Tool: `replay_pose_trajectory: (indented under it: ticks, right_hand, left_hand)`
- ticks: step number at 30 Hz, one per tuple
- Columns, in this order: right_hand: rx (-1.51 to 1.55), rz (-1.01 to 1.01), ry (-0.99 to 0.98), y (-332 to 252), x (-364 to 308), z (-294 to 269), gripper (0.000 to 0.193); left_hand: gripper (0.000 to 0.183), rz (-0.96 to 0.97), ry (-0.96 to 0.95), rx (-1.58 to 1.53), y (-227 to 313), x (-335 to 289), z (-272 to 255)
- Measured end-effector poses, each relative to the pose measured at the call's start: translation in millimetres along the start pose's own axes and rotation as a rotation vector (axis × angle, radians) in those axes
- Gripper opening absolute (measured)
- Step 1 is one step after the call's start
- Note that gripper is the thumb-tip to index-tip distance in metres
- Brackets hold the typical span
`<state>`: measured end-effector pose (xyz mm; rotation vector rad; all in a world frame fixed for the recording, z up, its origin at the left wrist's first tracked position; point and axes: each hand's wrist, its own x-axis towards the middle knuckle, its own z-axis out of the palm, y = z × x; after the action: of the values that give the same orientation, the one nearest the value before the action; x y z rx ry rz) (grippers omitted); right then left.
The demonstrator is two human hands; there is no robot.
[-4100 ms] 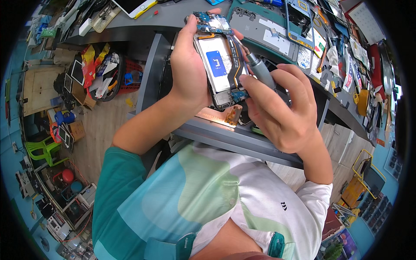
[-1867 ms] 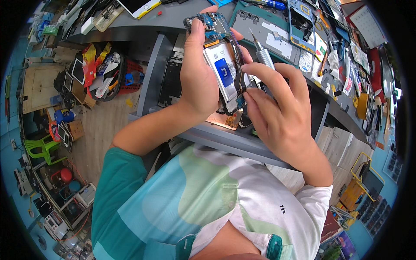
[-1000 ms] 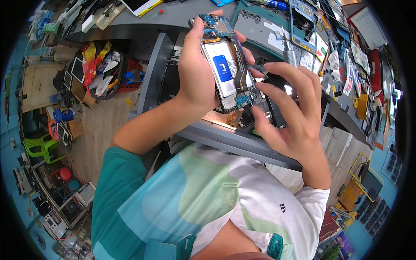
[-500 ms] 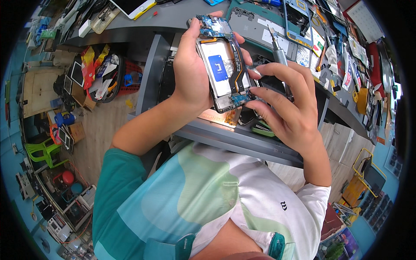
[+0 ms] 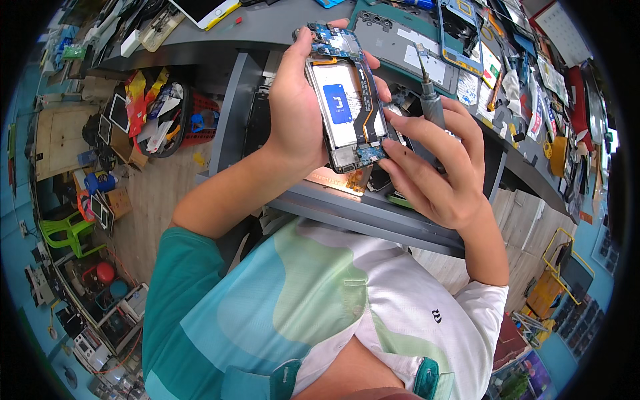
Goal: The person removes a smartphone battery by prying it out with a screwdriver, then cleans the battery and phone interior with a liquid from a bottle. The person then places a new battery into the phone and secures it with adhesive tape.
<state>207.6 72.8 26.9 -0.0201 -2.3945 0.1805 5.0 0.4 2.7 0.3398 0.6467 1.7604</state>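
My left hand (image 5: 291, 113) is closed round an opened phone (image 5: 343, 143), holding it tilted above a pulled-out drawer. Its bare inside faces up: a white battery with a blue label (image 5: 337, 103), a blue circuit board (image 5: 335, 41) at the far end and a small blue board (image 5: 371, 155) at the near end. A black flex cable (image 5: 367, 97) runs between the boards. My right hand (image 5: 448, 170) keeps a grey screwdriver (image 5: 432, 107) tucked among its fingers, tip pointing away from me. Its thumb and fingertips are at the phone's near right corner.
Under the phone, the grey drawer (image 5: 320, 212) holds phone parts and a copper-coloured plate (image 5: 339, 181). On the desk beyond lie a green mat (image 5: 367, 50), a blue phone frame (image 5: 460, 40) and many loose parts. A red basket (image 5: 200, 120) full of scraps stands on the floor at left.
The phone has shifted slightly right in my left hand. My right hand has turned a little, bringing more of the screwdriver handle into sight; its fingertips stay by the phone's near corner.
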Motion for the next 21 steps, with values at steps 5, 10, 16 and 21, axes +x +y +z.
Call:
replay_pose_trajectory:
  ticks: [5, 10, 16, 21]
  right_hand:
    - [0.148, 0.139, -0.075, -4.4, 10.0, -7.4, 0.029]
    - [0.107, 0.133, -0.105, -2.0, 13.4, -2.5, 0.027]
    - [0.065, 0.106, -0.126, -4.5, 16.7, -1.7, 0.03]
    - [0.016, 0.056, -0.112, -6.0, 15.7, -1.0, 0.03]
  left_hand:
    - [0.058, 0.009, -0.025, 0.056, 2.2, -1.7, -5.3]
    - [0.055, 0.029, 0.023, 0.042, -2.6, -1.3, 1.9]
    - [0.054, 0.051, 0.046, 0.066, -1.8, -1.7, 4.7]
    - [0.054, 0.056, 0.047, 0.078, -3.4, -1.2, 6.0]
